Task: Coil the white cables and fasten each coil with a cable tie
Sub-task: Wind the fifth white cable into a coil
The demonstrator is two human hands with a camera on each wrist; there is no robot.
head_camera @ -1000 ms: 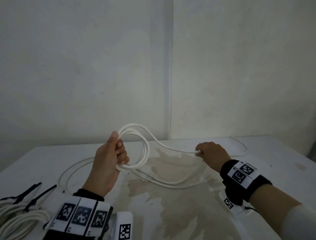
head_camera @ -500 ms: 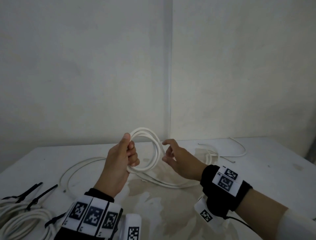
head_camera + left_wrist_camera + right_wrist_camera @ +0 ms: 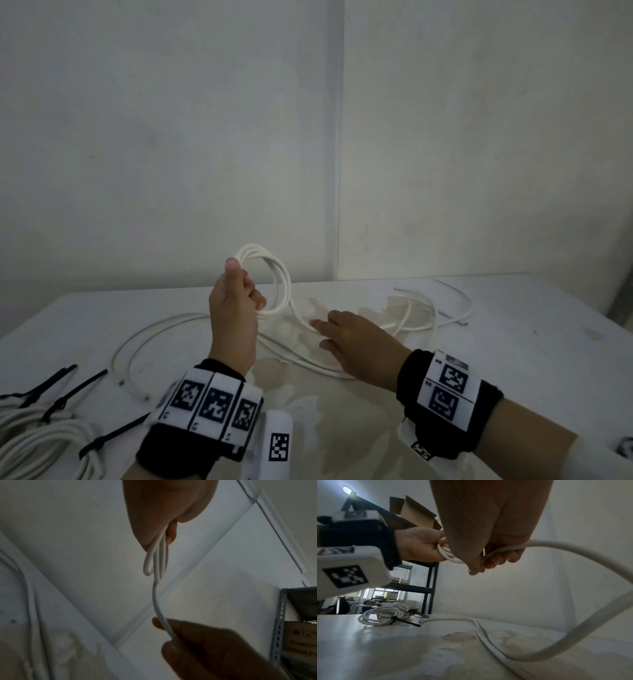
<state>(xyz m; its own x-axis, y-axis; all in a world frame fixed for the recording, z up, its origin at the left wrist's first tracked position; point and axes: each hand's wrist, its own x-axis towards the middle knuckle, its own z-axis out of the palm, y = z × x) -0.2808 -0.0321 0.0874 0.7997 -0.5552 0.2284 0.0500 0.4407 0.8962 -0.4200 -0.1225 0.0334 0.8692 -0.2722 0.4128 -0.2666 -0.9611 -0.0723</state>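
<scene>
My left hand [image 3: 236, 308] is raised above the desk, fingers curled round a small coil of thin white round cable [image 3: 270, 274], thumb pressed on top of the loops; the coil stands upright in the grip. My right hand [image 3: 356, 342] sits lower and just right of the coil, and the wrist views show its fingers [image 3: 498, 559] curled round the single strand that runs down from the coil. Beyond that grip, the loose remainder of the cable [image 3: 411, 318] lies in slack loops on the stained white desk [image 3: 531, 359], partly under my right hand and out toward the far right. At the desk's near left edge I note finished white cable bundles [image 3: 37, 442] bound with black plastic cable ties [image 3: 102, 442], well apart from both hands. Further white cable [image 3: 137, 342] curves across the desk left of my left wrist.
</scene>
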